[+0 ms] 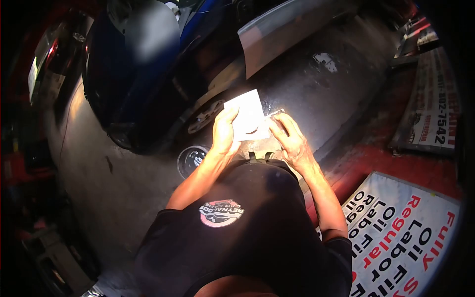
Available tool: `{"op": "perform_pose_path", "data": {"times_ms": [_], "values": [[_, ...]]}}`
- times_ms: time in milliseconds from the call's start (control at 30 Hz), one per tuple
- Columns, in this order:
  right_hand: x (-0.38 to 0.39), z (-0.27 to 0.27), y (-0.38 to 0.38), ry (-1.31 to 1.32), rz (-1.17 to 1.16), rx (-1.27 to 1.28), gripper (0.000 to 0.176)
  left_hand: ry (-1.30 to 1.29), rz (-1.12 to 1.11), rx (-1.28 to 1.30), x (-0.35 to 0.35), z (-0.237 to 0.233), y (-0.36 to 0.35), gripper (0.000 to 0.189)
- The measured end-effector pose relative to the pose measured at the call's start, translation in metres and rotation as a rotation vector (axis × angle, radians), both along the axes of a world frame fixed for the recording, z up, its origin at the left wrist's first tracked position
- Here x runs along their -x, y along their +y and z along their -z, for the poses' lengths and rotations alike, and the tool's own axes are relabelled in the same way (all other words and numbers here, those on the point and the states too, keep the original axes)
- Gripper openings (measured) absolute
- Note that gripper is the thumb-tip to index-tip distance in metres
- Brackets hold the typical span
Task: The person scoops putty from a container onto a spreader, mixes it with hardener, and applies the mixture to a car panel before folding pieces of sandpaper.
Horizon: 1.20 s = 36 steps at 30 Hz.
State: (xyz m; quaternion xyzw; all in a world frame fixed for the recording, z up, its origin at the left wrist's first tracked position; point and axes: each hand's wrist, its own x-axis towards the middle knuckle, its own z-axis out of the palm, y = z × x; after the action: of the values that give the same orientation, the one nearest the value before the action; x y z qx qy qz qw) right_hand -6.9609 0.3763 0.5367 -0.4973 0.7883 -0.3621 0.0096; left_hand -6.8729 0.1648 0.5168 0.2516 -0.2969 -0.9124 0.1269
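My left hand [225, 129] grips a bright white sheet or card [246, 116] by its left side, thumb on top. The sheet is overexposed, so nothing on it can be read; a small dark curved mark shows near its lower right. At the sheet's right, my right hand [293, 139] has its fingers bent and pressed together around a small, thin, pale object [275, 113] that I cannot make out. Both hands are in front of my black shirt [262, 198], in strong light.
A dark blue car [143, 74] stands ahead on the left, its open door [277, 37] reaching right. A round container [192, 161] sits on the floor by my left forearm. Printed signs [396, 232] lie at the lower right; another banner [430, 109] is farther right.
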Motion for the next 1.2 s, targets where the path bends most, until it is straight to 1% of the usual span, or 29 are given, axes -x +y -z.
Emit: {"op": "perform_pose_path", "data": {"times_ms": [33, 67, 100, 133, 167, 233, 267, 300, 367, 400, 467, 633, 667, 700, 733, 767, 800, 833, 867, 900, 933, 967, 1000, 1067, 1100, 1133, 1167, 1200], "values": [[0.004, 0.009, 0.006, 0.005, 0.007, 0.005, 0.067, 0.026, -0.027, 0.015, 0.002, -0.005, -0.002, 0.028], [0.007, 0.021, 0.012, -0.067, 0.037, -0.054, 0.064, 0.051, -0.049, 0.029, 0.003, -0.012, -0.004, 0.028], [0.005, 0.016, 0.012, -0.142, 0.064, -0.117, 0.061, 0.109, -0.035, 0.109, 0.003, -0.025, -0.004, 0.029], [0.006, 0.011, 0.009, -0.126, 0.133, -0.060, 0.056, 0.128, -0.044, 0.211, 0.007, -0.027, -0.006, 0.033], [0.010, 0.005, 0.005, -0.125, 0.128, -0.063, 0.056, 0.138, -0.054, 0.311, 0.008, -0.027, -0.006, 0.038], [0.017, -0.028, -0.014, 0.043, 0.134, 0.080, 0.054, 0.044, 0.064, 0.460, 0.011, -0.013, -0.010, 0.043], [0.017, -0.043, -0.023, 0.079, 0.032, 0.034, 0.051, 0.039, 0.083, 0.524, 0.013, -0.007, -0.006, 0.043], [0.010, -0.044, -0.031, 0.080, 0.042, 0.040, 0.051, 0.036, 0.052, 0.610, 0.016, 0.006, -0.002, 0.042], [-0.003, -0.042, -0.040, 0.176, -0.054, 0.003, 0.050, -0.076, -0.009, 0.906, 0.018, 0.020, -0.013, 0.044], [-0.005, -0.034, -0.040, 0.140, -0.077, -0.022, 0.052, -0.076, -0.010, 0.906, 0.018, 0.024, -0.013, 0.044], [-0.012, -0.024, -0.035, 0.138, -0.101, -0.026, 0.053, -0.095, -0.037, 0.762, 0.015, 0.032, -0.014, 0.042], [-0.015, -0.007, -0.015, 0.093, -0.109, -0.039, 0.055, -0.054, -0.116, 0.688, 0.018, 0.019, -0.021, 0.041], [-0.013, 0.002, -0.010, 0.051, -0.081, -0.055, 0.055, 0.018, -0.165, 0.604, 0.020, 0.011, -0.024, 0.042], [-0.010, 0.004, -0.007, 0.008, -0.052, -0.072, 0.054, 0.090, -0.144, 0.529, 0.020, 0.003, -0.032, 0.043], [-0.006, 0.004, -0.004, -0.206, -0.050, -0.059, 0.056, 0.074, -0.162, 0.572, 0.020, -0.004, -0.036, 0.043], [-0.004, 0.004, -0.003, -0.200, -0.058, -0.062, 0.056, 0.060, -0.184, 0.614, 0.022, -0.008, -0.038, 0.043], [-0.005, -0.010, -0.007, -0.285, -0.010, 0.088, 0.058, 0.048, -0.205, 0.599, 0.025, -0.005, -0.036, 0.043], [-0.008, -0.021, -0.010, -0.370, 0.041, 0.239, 0.060, 0.056, -0.173, 0.604, 0.025, 0.003, -0.032, 0.039], [-0.009, -0.026, -0.012, -0.339, 0.015, 0.300, 0.064, 0.056, -0.114, 0.460, 0.024, 0.009, -0.026, 0.036], [-0.010, -0.032, -0.016, -0.334, 0.021, 0.303, 0.064, 0.056, -0.050, 0.317, 0.022, 0.008, -0.018, 0.033], [-0.013, -0.037, -0.021, -0.179, -0.042, 0.275, 0.066, 0.011, 0.005, 0.108, 0.020, 0.000, -0.010, 0.030], [-0.015, -0.040, -0.025, -0.025, -0.104, 0.242, 0.068, -0.103, 0.026, -0.117, 0.020, 0.005, -0.005, 0.030], [-0.021, -0.035, -0.026, 0.006, -0.103, 0.112, 0.073, -0.051, 0.005, -0.088, 0.019, 0.001, 0.002, 0.029], [-0.019, -0.019, -0.020, -0.001, -0.060, 0.067, 0.074, -0.001, -0.025, -0.069, 0.014, 0.000, 0.005, 0.028], [-0.015, -0.012, -0.018, -0.001, -0.025, 0.031, 0.076, -0.003, 0.012, -0.034, 0.012, 0.005, -0.001, 0.028], [-0.014, -0.004, -0.016, -0.017, 0.008, 0.063, 0.072, -0.013, 0.055, 0.001, 0.007, 0.007, -0.006, 0.029], [-0.012, 0.007, -0.008, -0.020, 0.009, 0.064, 0.072, -0.016, 0.057, 0.002, 0.003, 0.006, -0.010, 0.029], [-0.006, 0.019, 0.001, -0.039, 0.006, -0.062, 0.068, 0.037, 0.039, -0.002, 0.004, 0.000, -0.014, 0.028]]}}
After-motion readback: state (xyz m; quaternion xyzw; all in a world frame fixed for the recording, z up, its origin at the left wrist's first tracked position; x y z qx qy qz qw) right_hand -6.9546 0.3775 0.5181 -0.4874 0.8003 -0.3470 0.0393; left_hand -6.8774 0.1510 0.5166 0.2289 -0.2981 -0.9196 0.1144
